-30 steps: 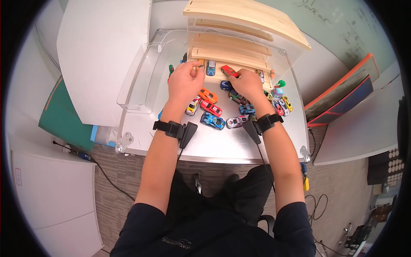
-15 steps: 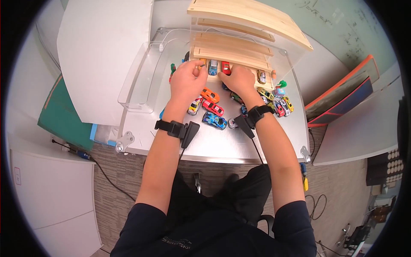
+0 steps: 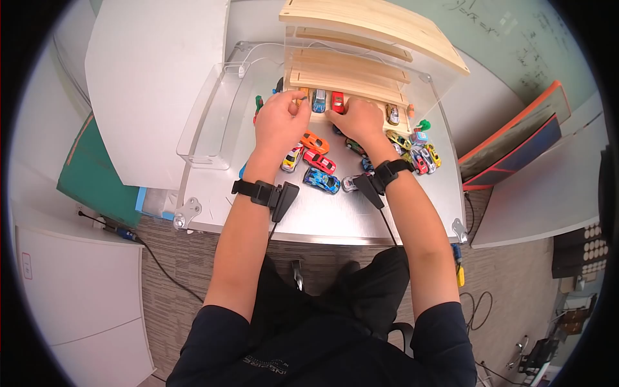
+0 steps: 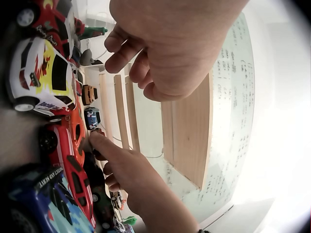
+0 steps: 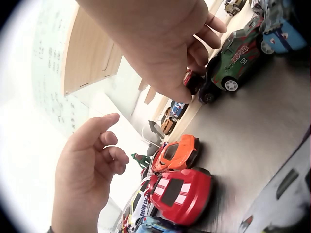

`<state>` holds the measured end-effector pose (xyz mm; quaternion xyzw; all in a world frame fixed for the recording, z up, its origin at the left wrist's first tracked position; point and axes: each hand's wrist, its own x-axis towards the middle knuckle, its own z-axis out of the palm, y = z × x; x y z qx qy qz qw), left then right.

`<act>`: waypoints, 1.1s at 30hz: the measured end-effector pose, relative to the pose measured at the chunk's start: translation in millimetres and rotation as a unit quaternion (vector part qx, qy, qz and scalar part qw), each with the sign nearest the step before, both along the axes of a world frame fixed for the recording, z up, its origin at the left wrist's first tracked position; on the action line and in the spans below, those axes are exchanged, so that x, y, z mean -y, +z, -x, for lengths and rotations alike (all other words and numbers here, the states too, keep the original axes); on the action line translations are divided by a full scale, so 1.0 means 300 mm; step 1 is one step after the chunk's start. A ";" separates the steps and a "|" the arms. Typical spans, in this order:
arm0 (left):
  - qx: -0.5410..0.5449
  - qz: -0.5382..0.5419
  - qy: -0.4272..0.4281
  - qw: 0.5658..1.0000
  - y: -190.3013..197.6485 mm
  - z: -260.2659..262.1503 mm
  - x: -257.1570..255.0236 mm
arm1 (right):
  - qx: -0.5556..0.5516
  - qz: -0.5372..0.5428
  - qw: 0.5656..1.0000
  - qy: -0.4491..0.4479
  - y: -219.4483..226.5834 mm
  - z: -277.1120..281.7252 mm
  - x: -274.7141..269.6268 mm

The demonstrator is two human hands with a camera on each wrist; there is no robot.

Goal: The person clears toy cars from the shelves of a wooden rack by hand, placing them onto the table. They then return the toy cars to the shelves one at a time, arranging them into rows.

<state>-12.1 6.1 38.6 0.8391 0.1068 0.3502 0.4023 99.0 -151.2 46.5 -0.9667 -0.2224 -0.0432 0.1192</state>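
Note:
My right hand (image 3: 363, 122) is at the lowest wooden shelf, thumb and fingers pinching the rear of a red toy car (image 3: 338, 100). That car stands beside a blue toy car (image 3: 319, 101), and an orange-yellow toy car (image 4: 89, 94) is farther left in the row. In the right wrist view the red car is partly hidden behind the thumb. My left hand (image 3: 281, 121) hovers at the shelf's left end, fingers loosely curled with nothing in them. A gold toy car (image 3: 393, 115) sits at the shelf's right end.
Several toy cars lie in front of the shelf, among them a red striped one (image 3: 319, 162), an orange one (image 3: 314, 142) and a blue one (image 3: 322, 180). The tiered wooden rack (image 3: 348, 79) rises behind. A clear plastic bin (image 3: 206, 138) stands at the left.
My right hand has moved left with the red car, which has turned from slanted to straight beside the blue car. Over the last half second both hands stay nearly still.

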 end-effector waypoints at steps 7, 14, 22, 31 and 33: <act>-0.105 -0.008 0.005 0.994 0.004 0.005 -0.010 | -0.022 0.006 1.000 0.006 0.014 0.001 0.018; -0.098 -0.071 0.014 0.993 -0.024 -0.004 -0.024 | 0.004 -0.009 1.000 0.015 0.012 0.010 0.029; -0.095 -0.080 0.018 0.992 -0.039 -0.008 -0.028 | -0.013 -0.208 0.977 -0.041 0.041 -0.010 0.152; -0.063 -0.059 0.005 0.996 -0.026 -0.005 -0.021 | -0.038 -0.459 0.883 -0.088 0.073 -0.022 0.434; -0.071 -0.045 0.006 0.996 -0.023 -0.004 -0.018 | -0.073 -0.512 0.849 -0.107 0.083 0.008 0.475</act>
